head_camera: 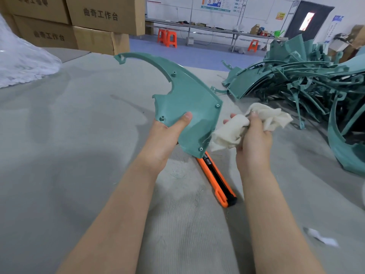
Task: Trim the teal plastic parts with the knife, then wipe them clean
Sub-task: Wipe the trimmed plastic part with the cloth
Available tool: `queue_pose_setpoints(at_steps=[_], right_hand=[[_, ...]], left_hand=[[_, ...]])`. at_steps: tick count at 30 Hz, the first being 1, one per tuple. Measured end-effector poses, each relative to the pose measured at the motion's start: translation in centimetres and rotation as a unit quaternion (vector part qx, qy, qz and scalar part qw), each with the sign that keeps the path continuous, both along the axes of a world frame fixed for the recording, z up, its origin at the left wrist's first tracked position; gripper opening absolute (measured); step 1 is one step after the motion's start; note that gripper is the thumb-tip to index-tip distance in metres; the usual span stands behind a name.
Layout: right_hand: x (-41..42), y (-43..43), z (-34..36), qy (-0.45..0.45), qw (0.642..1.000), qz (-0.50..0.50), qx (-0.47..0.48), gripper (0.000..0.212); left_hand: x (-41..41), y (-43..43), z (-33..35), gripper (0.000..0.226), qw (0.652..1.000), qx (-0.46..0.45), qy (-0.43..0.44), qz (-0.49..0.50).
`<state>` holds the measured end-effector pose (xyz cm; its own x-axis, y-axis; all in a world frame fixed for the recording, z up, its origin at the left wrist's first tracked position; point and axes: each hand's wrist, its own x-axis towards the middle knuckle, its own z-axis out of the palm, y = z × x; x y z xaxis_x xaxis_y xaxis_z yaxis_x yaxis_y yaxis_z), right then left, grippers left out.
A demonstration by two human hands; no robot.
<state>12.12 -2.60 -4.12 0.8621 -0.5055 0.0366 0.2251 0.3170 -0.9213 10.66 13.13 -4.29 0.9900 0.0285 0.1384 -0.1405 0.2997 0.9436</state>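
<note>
Grey mat (pixel 79 135) — left fingers (pixel 185 118) grip teal part (pixel 189 95).

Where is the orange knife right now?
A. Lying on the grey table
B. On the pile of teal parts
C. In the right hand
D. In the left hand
A: the orange knife lies on the grey table, while the left hand holds a teal part and the right hand holds a white cloth.

"曲奇工作台" on cardboard boxes (pixel 118 26)
</note>
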Motion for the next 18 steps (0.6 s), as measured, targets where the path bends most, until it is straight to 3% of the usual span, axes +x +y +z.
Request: queue_pose_setpoints(at_steps=[3, 7, 11, 18], right_hand=[[0.1, 0.2, -0.1, -0.011, 0.998, 0.059, 0.03, 0.011], [-0.2, 1.3, -0.3, -0.02, 0.987, 0.12, -0.106, 0.017], [-0.2, 1.2, -0.6, -0.012, 0.98, 0.094, -0.173, 0.017], [0.0, 1.1, -0.9, -0.002, 0.979, 0.042, -0.201, 0.024]], left_hand=[[-0.1, -0.2, 0.0, 0.023, 1.0, 0.017, -0.002, -0.019], [-0.2, -0.4, 0.0, 0.021, 0.999, 0.037, -0.01, -0.029], [-0.3, -0.2, 0.0, 0.022, 0.998, 0.051, -0.016, -0.043], [-0.3, -0.3, 0.0, 0.027, 0.996, 0.069, -0.01, -0.062]])
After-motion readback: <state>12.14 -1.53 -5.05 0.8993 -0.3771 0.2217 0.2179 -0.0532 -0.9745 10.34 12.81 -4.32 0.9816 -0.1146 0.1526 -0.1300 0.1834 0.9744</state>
